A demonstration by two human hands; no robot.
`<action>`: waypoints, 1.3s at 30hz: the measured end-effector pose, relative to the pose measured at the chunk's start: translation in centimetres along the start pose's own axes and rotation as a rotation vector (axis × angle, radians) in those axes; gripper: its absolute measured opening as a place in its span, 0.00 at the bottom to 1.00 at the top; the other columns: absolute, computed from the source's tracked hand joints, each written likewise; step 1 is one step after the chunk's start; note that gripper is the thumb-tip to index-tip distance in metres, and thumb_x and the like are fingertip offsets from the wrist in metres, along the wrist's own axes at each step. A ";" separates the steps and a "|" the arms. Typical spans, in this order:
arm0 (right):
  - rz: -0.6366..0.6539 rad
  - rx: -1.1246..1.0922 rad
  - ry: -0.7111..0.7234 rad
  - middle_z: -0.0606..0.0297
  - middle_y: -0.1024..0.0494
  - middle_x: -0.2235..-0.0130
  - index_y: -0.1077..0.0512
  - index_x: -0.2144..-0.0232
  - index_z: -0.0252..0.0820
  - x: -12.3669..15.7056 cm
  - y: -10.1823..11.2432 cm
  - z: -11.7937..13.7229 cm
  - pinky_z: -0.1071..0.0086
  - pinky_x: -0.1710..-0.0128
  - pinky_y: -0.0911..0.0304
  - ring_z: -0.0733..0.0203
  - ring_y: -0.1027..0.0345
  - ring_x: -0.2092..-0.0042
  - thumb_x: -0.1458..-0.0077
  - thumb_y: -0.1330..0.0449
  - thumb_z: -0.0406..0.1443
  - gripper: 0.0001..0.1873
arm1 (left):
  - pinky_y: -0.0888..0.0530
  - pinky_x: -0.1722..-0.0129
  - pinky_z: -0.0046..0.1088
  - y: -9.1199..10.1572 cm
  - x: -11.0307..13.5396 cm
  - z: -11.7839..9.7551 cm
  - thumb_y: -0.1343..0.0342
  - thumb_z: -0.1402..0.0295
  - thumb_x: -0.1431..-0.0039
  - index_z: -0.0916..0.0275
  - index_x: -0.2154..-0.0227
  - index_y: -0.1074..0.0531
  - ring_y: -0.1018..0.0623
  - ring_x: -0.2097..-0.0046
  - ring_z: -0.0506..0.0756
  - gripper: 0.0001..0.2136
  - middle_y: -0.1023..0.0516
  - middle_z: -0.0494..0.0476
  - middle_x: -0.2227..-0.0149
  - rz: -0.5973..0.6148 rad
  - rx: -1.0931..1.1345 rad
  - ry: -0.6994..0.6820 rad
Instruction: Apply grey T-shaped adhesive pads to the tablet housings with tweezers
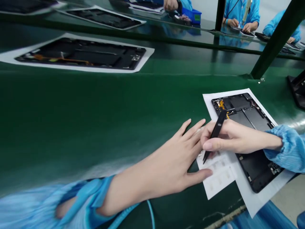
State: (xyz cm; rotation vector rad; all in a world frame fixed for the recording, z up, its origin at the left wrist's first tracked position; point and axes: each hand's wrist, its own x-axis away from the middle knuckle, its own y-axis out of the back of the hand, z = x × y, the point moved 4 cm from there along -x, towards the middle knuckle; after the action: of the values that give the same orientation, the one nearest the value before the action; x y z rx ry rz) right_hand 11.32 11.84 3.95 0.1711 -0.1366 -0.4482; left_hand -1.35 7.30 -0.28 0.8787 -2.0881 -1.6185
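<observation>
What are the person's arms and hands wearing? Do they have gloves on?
Both arms wear shiny light blue sleeves. The right sleeve puffs up into a gathered cuff at the wrist, and the left sleeve looks similar. The left hand and right hand are bare, without gloves.

Our head-worn view, facing forward and down over a green workbench [83,101]

We look from above its near edge, with the frame rolled so the bench lines slope across it. Closest to us are the person's left hand [164,162] and right hand [234,136], with a tablet housing [250,114] just beyond them. Farther off, at the top right, we see co-workers in blue smocks [240,12], well apart from those hands.
</observation>
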 end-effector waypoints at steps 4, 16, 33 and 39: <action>-0.101 -0.018 -0.049 0.66 0.28 0.72 0.38 0.70 0.40 -0.5 0.1 -1.6 0.71 0.68 0.30 0.63 0.28 0.69 0.40 0.44 0.40 0.10 | 0.51 0.36 0.62 0.0 -0.2 0.1 0.48 0.55 0.39 0.69 0.35 0.51 0.50 0.32 0.70 0.35 0.51 0.73 0.33 0.006 0.034 -0.031; -0.343 0.259 0.057 0.67 0.36 0.75 0.43 0.79 0.43 -0.3 -0.3 -0.7 0.74 0.75 0.36 0.66 0.38 0.74 0.47 0.49 0.33 0.10 | 0.58 0.35 0.61 0.5 -0.4 0.1 0.49 0.54 0.40 0.65 0.36 0.47 0.51 0.31 0.68 0.33 0.48 0.65 0.32 0.023 0.119 -0.003; -0.329 0.261 0.080 0.69 0.38 0.78 0.45 0.80 0.43 -0.4 -0.4 -0.7 0.75 0.77 0.40 0.67 0.40 0.76 0.49 0.48 0.30 0.11 | 0.62 0.36 0.62 0.7 -0.4 0.1 0.51 0.54 0.40 0.65 0.36 0.49 0.50 0.31 0.68 0.33 0.46 0.66 0.33 -0.021 0.098 -0.041; -0.330 0.237 0.067 0.69 0.35 0.76 0.41 0.78 0.42 -0.5 -0.3 -0.8 0.75 0.77 0.40 0.67 0.39 0.75 0.50 0.47 0.29 0.08 | 0.62 0.35 0.60 0.5 -0.4 0.0 0.51 0.52 0.40 0.64 0.35 0.52 0.50 0.31 0.67 0.35 0.45 0.66 0.33 0.014 0.097 -0.024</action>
State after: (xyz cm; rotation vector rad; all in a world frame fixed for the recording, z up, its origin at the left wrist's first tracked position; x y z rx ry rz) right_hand 10.92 11.88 3.09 0.4446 -0.0956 -0.7539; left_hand -1.16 7.59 0.24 0.8777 -2.1999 -1.5397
